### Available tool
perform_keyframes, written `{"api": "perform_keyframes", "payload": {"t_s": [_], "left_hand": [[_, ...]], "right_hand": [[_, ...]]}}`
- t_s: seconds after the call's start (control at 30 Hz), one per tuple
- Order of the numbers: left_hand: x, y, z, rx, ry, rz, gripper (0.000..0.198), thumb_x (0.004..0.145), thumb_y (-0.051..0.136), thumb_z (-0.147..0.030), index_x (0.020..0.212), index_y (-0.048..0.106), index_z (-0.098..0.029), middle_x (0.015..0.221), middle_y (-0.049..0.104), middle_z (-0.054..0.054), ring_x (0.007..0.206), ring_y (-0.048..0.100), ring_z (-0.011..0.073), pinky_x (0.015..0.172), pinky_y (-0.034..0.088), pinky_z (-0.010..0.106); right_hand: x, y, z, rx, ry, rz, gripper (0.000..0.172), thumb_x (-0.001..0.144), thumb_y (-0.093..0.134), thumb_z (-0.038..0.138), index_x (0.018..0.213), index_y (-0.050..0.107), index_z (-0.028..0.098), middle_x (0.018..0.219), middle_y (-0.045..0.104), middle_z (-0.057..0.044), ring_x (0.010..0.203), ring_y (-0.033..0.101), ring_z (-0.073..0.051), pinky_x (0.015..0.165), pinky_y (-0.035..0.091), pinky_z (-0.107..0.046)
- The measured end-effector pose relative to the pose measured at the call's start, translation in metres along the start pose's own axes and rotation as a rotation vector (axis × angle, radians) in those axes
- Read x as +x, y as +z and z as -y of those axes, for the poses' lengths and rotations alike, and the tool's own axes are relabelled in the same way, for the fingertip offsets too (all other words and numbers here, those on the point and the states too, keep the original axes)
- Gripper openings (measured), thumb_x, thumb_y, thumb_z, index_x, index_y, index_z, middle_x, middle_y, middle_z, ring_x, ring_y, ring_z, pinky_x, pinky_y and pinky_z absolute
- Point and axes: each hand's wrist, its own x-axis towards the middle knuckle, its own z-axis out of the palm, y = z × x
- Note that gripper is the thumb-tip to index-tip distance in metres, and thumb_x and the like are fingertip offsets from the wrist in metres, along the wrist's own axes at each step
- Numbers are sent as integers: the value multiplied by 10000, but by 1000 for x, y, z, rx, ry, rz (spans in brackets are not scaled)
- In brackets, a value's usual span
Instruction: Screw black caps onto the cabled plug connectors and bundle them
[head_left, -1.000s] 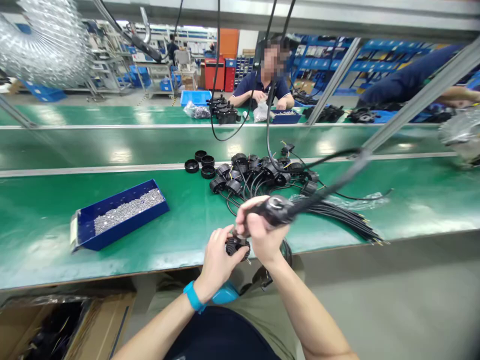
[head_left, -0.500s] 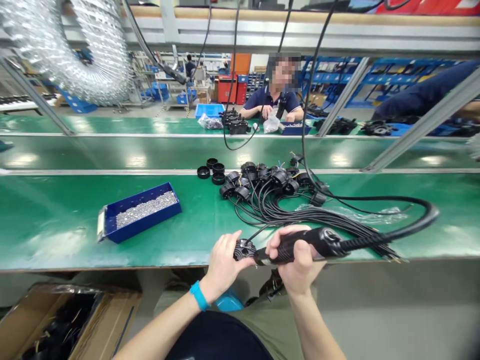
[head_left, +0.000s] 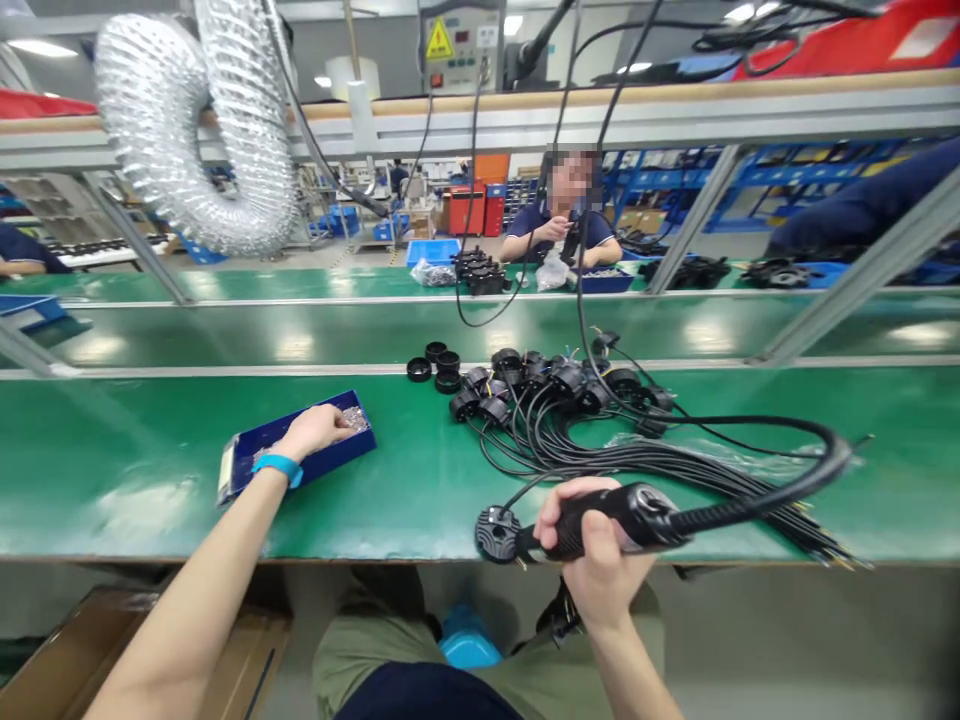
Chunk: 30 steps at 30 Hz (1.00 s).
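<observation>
Right hand: the person's right hand (head_left: 604,565) is wrapped firmly around a black powered driver (head_left: 654,510), at three o'clock from the round part.
Round part: the black round part (head_left: 495,535) lies at the near edge of the green worktop (head_left: 420,485), the driver's nose at its three o'clock side; whether they touch is unclear.
Left hand: at ten o'clock, the left hand (head_left: 313,430) has its fingers bent down among small metal pieces (head_left: 355,417) in a blue tray (head_left: 346,460); their grip cannot be told.
Cabled housings: black housings (head_left: 568,378) cluster at one o'clock, their cables (head_left: 637,458) trailing towards three.
Rings: four black rings (head_left: 448,382) sit at eleven o'clock.
Co-worker: a seated person (head_left: 523,225), beyond twelve o'clock.
</observation>
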Motion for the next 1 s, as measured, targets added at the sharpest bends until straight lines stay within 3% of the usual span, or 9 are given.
{"api": "perform_keyframes", "payload": {"t_s": [0.13,0.37,0.53,0.73,0.87,0.93,1.0], "left_hand": [[7,11,14,-13,60,99,284,764,594,-440,763,724,-188,696,713,32,684,633,218,619,396,258],[4,10,20,31,21,29,374,882,445,-449,855,736,-214,874,763,68,773,650,249,641,372,272],[0,10,20,49,-8,-12,373,892,467,-457,899,763,-231,962,773,79,845,669,272,684,391,285],[-7,5,19,67,-109,-63,427,849,582,-588,853,757,-198,827,754,95,809,659,288,657,374,296],[-12,0,21,89,-119,-66,459,884,553,-597,867,746,-181,812,736,96,803,641,285,657,387,300],[-17,0,19,59,-79,-146,431,914,520,-538,921,752,-174,850,742,86,833,648,282,677,413,300],[-26,2,10,-68,-63,-306,403,919,511,-504,958,758,-189,890,753,46,886,665,267,747,458,301]], "right_hand": [[-2,1,0,5,-26,0,164,934,633,383,950,622,220,677,629,21,441,551,-110,423,476,-235],[-4,0,1,19,-34,0,175,935,638,384,966,622,213,693,636,14,455,559,-100,432,479,-221],[-5,-2,1,11,-29,-1,172,942,628,384,968,621,214,700,633,12,465,564,-104,433,482,-227],[-4,1,2,16,-33,0,159,937,636,373,961,623,217,689,634,22,460,562,-100,442,484,-222],[-5,5,3,45,-27,-1,156,929,656,364,952,619,214,687,632,30,451,561,-85,435,475,-197],[-4,7,3,41,-20,0,160,925,664,360,941,617,208,682,631,29,446,561,-81,425,462,-186],[-3,9,4,27,-23,-1,174,919,670,366,932,613,202,665,622,29,436,551,-81,416,457,-187]]}}
